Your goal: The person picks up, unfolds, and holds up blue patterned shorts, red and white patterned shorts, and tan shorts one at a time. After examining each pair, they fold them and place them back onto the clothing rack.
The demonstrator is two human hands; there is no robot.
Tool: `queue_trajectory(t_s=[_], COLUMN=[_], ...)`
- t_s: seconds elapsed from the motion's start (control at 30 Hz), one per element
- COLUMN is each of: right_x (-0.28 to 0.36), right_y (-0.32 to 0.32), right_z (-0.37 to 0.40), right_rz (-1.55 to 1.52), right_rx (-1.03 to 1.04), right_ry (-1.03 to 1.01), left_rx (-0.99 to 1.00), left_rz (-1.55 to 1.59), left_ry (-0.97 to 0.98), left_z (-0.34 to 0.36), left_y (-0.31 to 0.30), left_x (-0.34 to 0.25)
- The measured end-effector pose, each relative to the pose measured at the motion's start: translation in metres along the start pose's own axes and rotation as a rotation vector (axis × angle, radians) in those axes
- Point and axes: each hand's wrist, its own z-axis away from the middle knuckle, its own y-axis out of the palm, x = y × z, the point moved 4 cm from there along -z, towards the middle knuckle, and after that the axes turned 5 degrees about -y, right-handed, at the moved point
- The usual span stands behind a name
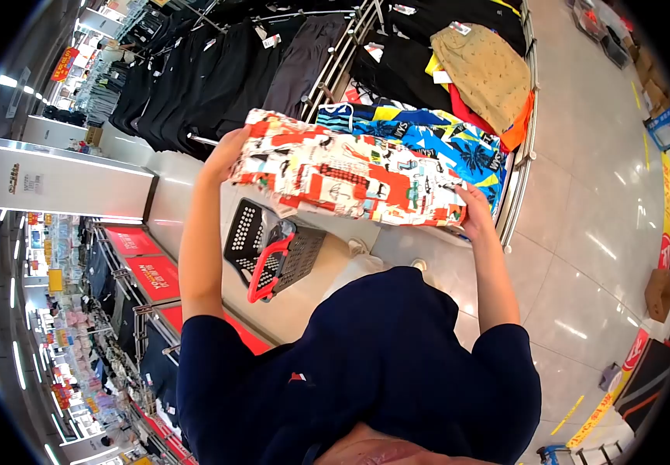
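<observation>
A pair of printed shorts (343, 174) in white, red and black is stretched out sideways in front of me. My left hand (226, 157) is closed on its left end, and my right hand (475, 211) pinches its right end. Just beyond lie blue shorts (459, 147) with a palm print, partly covered by the held pair. Behind them on the display rack is a tan garment (484, 74) with a tag, on top of red, yellow and orange cloth.
A black shopping basket (292, 256) with a red handle (267, 267) stands on the floor to the left. Dark trousers (219, 85) hang beyond it. The rack's metal rail (527, 132) edges the bin on the right. A cardboard box (659, 294) sits far right.
</observation>
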Motion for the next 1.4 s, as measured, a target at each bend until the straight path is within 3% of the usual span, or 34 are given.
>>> queue_trajectory(t_s=[0.23, 0.3, 0.37, 0.4, 0.43, 0.5, 0.6, 0.77, 0.83, 0.87, 0.9, 0.97, 1.0, 1.03, 1.1, 1.17, 1.23, 1.4], right_x=[0.088, 0.074, 0.049, 0.030, 0.010, -0.033, -0.048, -0.049, -0.036, -0.031, -0.035, -0.039, -0.029, -0.032, -0.011, -0.021, -0.033, -0.052], right_y=[0.022, 0.004, -0.014, -0.035, -0.058, -0.115, -0.104, -0.099, -0.085, -0.075, -0.074, -0.077, -0.052, -0.049, 0.036, 0.067, 0.102, 0.078], right_z=[-0.023, -0.042, -0.060, -0.075, -0.089, -0.108, -0.100, -0.083, -0.071, -0.066, -0.065, -0.068, -0.061, -0.068, -0.068, -0.096, -0.115, -0.152], right_rz=[0.138, 0.190, 0.207, 0.234, 0.308, 0.595, 0.580, 0.625, 0.794, 0.770, 0.769, 0.978, 1.404, 1.569, 1.856, 1.804, 1.951, 2.072], right_rx=[-0.099, -0.134, -0.209, -0.226, -0.223, -0.315, -0.489, -0.531, -0.553, -0.521, -0.528, -0.648, -0.692, -0.703, -0.552, -0.401, -0.193, -0.031], right_ry=[-0.352, -0.347, -0.261, -0.240, -0.195, -0.076, -0.087, -0.075, -0.021, -0.029, -0.025, -0.092, -0.106, -0.293, -0.677, -0.687, -0.642, -0.512], left_rx=[0.234, 0.262, 0.119, 0.166, 0.063, -0.164, -0.276, -0.220, -0.228, -0.160, -0.152, -0.537, -0.456, -0.400, -0.254, -0.240, -0.262, -0.279], left_rz=[0.192, 0.242, 0.111, 0.144, -0.010, -0.413, -0.427, -0.368, -0.373, -0.430, -0.432, -0.779, -0.859, -0.920, -0.973, -1.097, -1.160, -1.266], left_ry=[0.238, 0.240, 0.240, 0.237, 0.260, 0.381, 0.367, 0.368, 0.434, 0.225, 0.221, 0.731, 0.804, 0.876, 0.902, 0.847, 0.798, 0.784], left_z=[-0.136, -0.193, -0.225, -0.271, -0.313, -0.295, -0.285, -0.275, -0.267, -0.267, -0.259, -0.226, -0.212, -0.204, -0.187, -0.187, -0.201, -0.238], left_y=[0.007, 0.013, 0.027, 0.031, 0.031, 0.041, 0.050, 0.044, 0.039, 0.037, 0.040, 0.048, 0.057, 0.067, 0.092, 0.114, 0.125, 0.118], left_x=[0.011, 0.044, 0.076, 0.115, 0.156, 0.163, 0.170, 0.149, 0.135, 0.132, 0.126, 0.100, 0.087, 0.083, 0.078, 0.091, 0.111, 0.132])
